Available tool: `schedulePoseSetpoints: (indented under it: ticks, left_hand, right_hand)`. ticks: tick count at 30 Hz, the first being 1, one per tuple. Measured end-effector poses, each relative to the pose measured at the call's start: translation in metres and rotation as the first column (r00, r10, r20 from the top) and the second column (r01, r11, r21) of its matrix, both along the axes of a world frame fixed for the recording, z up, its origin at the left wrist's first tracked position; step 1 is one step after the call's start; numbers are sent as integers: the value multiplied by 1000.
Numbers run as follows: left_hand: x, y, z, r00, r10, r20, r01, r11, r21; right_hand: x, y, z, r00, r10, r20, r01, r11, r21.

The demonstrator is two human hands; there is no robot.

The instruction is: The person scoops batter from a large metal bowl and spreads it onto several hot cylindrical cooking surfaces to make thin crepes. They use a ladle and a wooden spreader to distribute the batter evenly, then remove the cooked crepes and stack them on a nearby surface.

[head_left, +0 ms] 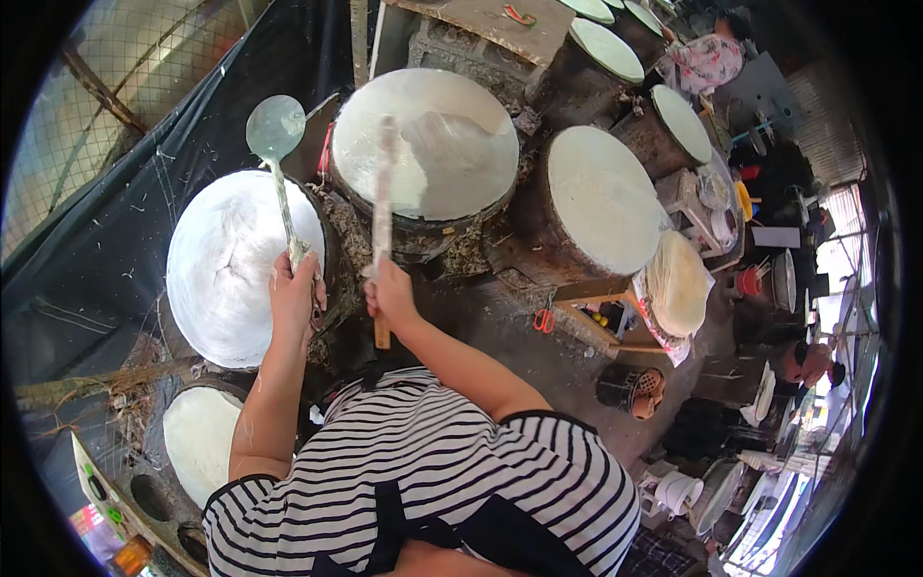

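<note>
A: Flat wooden stick [383, 207], head view: gripped in the closed right hand [389, 293], its far end lying on the round steaming surface [423, 144] straight ahead. Where does the work stand?

B: Head view, judged from the surfaces alone. The centre surface carries a thin pale sheet that looks partly lifted or smeared beneath the stick, so that sheet appears to be mid-handling. The left hand [293, 293] is closed around the handle of a long ladle [276, 130], whose round bowl hangs above the upper edge of the left steaming surface [231, 264]; that surface is coated white and shows fine cracks. The surfaces to the right [601, 197] are evenly covered and untouched by either hand. A stack of finished sheets [678, 284] rests on a stand farther right.

A: What remains uncertain?

B: The stick is motion-blurred, so whether its tip is under or over the sheet cannot be told. The ladle bowl's contents are not visible. A lower left surface [197, 438] is cut off by the arm. The far person [707, 58] is too small to read.
</note>
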State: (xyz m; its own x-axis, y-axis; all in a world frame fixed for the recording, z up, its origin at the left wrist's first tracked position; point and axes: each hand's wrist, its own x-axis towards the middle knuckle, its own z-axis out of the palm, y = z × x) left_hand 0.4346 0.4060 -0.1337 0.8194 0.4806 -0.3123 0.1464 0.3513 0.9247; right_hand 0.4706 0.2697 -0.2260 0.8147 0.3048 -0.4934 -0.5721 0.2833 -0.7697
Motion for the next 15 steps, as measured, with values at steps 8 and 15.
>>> schedulePoseSetpoints:
  ticks: [8, 15]
  left_hand:
    - [5, -22, 16, 999, -53, -7, 53, 997, 53]
    - [13, -52, 8, 997, -79, -10, 79, 997, 5]
  right_hand:
    - [16, -51, -25, 996, 43, -77, -54, 987, -153]
    - [10, -54, -3, 980, 195, 38, -183, 960, -210]
